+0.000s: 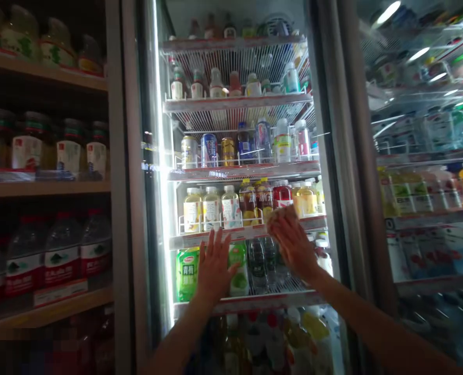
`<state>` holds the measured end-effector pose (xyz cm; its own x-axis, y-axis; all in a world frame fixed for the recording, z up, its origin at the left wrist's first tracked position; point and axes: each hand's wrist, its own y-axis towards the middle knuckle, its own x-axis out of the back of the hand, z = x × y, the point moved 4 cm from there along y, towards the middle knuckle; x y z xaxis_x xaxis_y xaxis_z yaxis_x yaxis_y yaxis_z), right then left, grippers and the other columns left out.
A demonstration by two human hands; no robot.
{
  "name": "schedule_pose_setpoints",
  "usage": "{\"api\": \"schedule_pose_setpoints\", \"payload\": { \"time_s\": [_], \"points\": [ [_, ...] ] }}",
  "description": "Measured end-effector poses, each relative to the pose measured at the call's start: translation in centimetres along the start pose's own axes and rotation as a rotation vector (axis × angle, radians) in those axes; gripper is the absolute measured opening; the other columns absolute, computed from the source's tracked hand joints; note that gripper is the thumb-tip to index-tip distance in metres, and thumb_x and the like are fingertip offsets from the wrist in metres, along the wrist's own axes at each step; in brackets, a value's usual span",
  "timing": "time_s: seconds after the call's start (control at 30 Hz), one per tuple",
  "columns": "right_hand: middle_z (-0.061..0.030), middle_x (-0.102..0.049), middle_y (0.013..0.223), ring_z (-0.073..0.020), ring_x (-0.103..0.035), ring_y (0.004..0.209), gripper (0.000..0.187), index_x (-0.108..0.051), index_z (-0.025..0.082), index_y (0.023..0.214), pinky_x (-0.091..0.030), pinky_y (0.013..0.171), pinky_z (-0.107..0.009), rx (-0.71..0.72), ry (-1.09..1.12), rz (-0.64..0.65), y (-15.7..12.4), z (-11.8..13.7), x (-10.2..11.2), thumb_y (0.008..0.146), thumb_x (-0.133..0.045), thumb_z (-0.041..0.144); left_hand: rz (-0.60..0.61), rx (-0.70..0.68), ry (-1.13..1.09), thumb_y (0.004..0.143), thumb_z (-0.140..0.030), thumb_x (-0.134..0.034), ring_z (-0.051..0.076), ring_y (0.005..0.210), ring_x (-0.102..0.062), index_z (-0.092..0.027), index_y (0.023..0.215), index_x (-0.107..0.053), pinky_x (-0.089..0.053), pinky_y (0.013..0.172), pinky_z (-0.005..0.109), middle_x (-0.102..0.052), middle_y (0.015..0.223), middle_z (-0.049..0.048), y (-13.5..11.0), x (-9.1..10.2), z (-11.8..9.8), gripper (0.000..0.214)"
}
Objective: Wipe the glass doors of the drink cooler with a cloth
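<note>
A lit drinks fridge stands in front of me, and reflections show on its glass door (pixel 237 125). My left hand (pixel 214 268) is open, fingers spread, in front of the lower shelves; it looks laid against the glass, though contact is hard to make out. Up and to the right, my right hand (pixel 293 245) presses a crumpled beige cloth (pixel 281 214) toward the glass, at the height of the bottled-drink row. Behind the hands are green packs (pixel 187 273), dark bottles (pixel 257 263) and amber tea bottles (pixel 248 200). The cloth hides part of the shelf edge.
Wooden shelves on the left carry juice bottles (pixel 30 143) and large red-labelled water bottles (pixel 61 258). A metal door frame (pixel 352 156) divides this fridge from another glass-fronted one on the right, stocked with yellow drinks (pixel 405 192). Cans (pixel 209 150) line a higher shelf.
</note>
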<state>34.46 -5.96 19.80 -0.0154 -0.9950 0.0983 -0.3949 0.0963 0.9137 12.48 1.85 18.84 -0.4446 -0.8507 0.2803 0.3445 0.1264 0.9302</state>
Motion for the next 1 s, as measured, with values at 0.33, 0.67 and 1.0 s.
{"api": "schedule_pose_setpoints", "payload": {
  "time_s": [0.33,0.67,1.0],
  "points": [
    [-0.0109,-0.031,0.15,-0.028,-0.021,0.142,0.056,-0.034,0.019,0.143,-0.035,0.108,-0.056,-0.134,-0.06,-0.078,-0.6,-4.6,1.1,0.087,-0.042,0.014,-0.05,-0.039,0.015,0.08,-0.036,-0.057,0.029,0.14,-0.025,-0.018,0.136,-0.041,-0.023,0.111,0.05,-0.032,0.15,0.0112,2.2,0.1,-1.6,0.061],
    [-0.0173,-0.038,0.145,-0.0321,-0.031,0.137,0.057,-0.029,0.014,0.145,-0.037,0.104,-0.059,-0.316,-0.184,-0.286,1.9,-10.2,2.4,0.088,-0.038,0.015,-0.079,-0.077,0.004,0.079,-0.036,-0.058,0.029,0.138,-0.028,-0.021,0.138,-0.039,-0.024,0.111,0.051,-0.035,0.148,0.01,2.2,-0.1,-1.7,0.063],
    [-0.0109,-0.047,0.14,-0.0253,-0.027,0.139,0.048,-0.046,0.015,0.135,-0.034,0.11,-0.05,0.14,-0.014,-0.063,8.2,-5.4,0.0,0.086,-0.041,0.015,-0.099,0.092,0.012,0.086,-0.034,-0.046,0.029,0.136,-0.033,-0.022,0.133,-0.046,-0.029,0.108,0.054,-0.038,0.147,0.0109,6.8,2.7,5.1,0.049]
  ]
}}
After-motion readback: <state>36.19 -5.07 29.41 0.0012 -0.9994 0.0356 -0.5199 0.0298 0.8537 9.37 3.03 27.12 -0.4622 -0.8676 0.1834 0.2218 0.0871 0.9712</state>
